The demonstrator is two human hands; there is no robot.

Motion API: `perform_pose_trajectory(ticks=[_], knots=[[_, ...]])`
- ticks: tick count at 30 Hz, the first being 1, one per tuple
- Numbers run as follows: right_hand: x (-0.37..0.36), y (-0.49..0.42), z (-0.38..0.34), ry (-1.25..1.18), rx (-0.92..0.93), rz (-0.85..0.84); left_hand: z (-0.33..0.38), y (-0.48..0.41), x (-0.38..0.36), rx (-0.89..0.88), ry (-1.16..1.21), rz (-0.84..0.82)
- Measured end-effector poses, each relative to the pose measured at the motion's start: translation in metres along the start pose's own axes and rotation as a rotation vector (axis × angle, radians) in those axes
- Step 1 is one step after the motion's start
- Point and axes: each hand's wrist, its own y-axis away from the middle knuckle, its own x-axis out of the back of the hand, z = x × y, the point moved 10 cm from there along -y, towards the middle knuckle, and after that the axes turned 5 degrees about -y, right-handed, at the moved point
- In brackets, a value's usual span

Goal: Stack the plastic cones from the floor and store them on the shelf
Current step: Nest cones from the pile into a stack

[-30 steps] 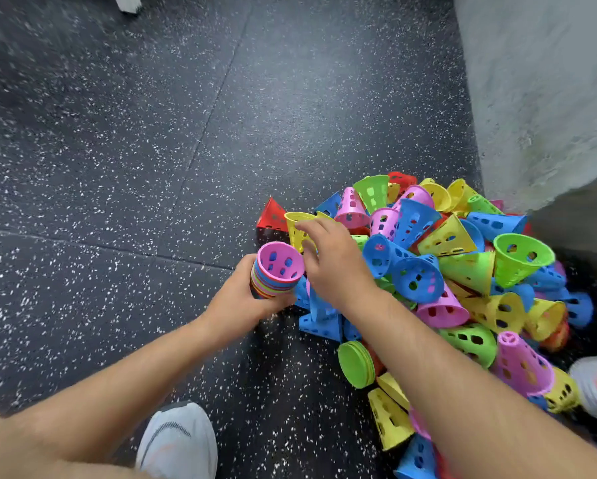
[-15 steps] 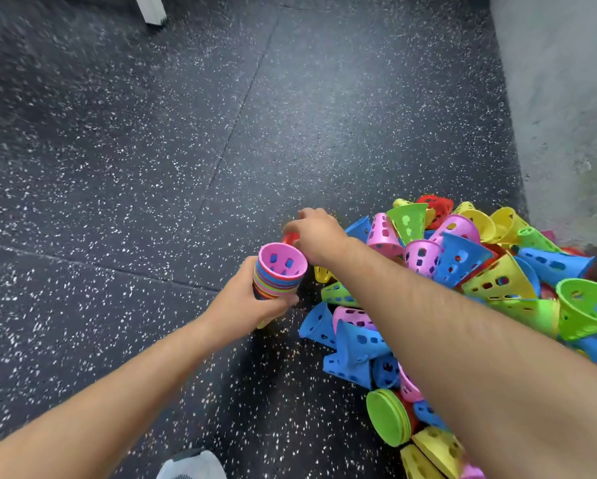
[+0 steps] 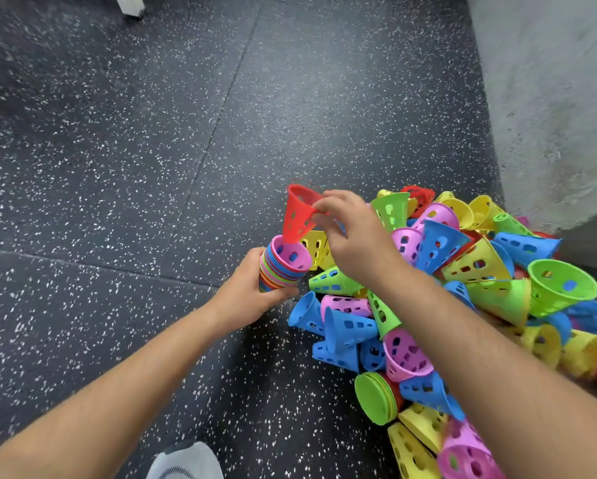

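My left hand [image 3: 252, 292] grips a stack of nested cones [image 3: 283, 266] in mixed colours, with a pink one on top and its mouth facing up. My right hand [image 3: 354, 236] pinches the rim of a red cone [image 3: 299, 216] and holds it tip-down, the tip just entering the pink cone's mouth. To the right lies a big pile of loose perforated cones [image 3: 463, 271] in blue, green, yellow, pink and red on the floor. No shelf is in view.
The floor [image 3: 152, 167] is dark speckled rubber and stretches left and far. A grey concrete wall [image 3: 549, 98] bounds the pile on the right. A short green-topped stack [image 3: 376, 397] lies on its side near the pile. My shoe [image 3: 186, 461] shows at the bottom edge.
My right hand reached into the pile's near-left edge, took the red cone and lifted it over the stack. The left hand kept hold of the stack.
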Motion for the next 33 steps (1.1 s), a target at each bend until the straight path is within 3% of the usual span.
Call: perform_pose_trajectory(ticks=[8, 11, 13, 19, 23, 25, 30, 33], knots=[[-0.051, 0.036, -0.003, 0.045, -0.088, -0.324, -0.009, 0.004, 0.006, -0.001, 0.1, 0.037], [-0.046, 0.022, 0.015, -0.019, -0.269, -0.28, -0.014, 0.003, 0.007, 0.021, 0.134, 0.031], [-0.045, 0.003, 0.031, 0.107, -0.266, -0.229, -0.016, 0.001, 0.005, 0.018, 0.132, 0.021], [-0.076, -0.026, 0.07, 0.611, -0.232, -0.397, -0.017, -0.002, 0.003, 0.002, 0.118, 0.009], [-0.088, -0.03, 0.078, 0.774, -0.212, -0.421, -0.022, -0.002, 0.003, 0.016, 0.143, -0.002], [-0.084, -0.03, 0.076, 0.688, -0.217, -0.358, -0.024, -0.001, 0.006, 0.027, 0.147, 0.011], [-0.034, -0.02, 0.045, 0.184, -0.191, -0.014, -0.018, 0.004, 0.012, 0.048, 0.125, 0.038], [-0.005, -0.008, 0.017, 0.057, -0.117, 0.118, -0.014, 0.005, 0.013, 0.043, 0.098, 0.041]])
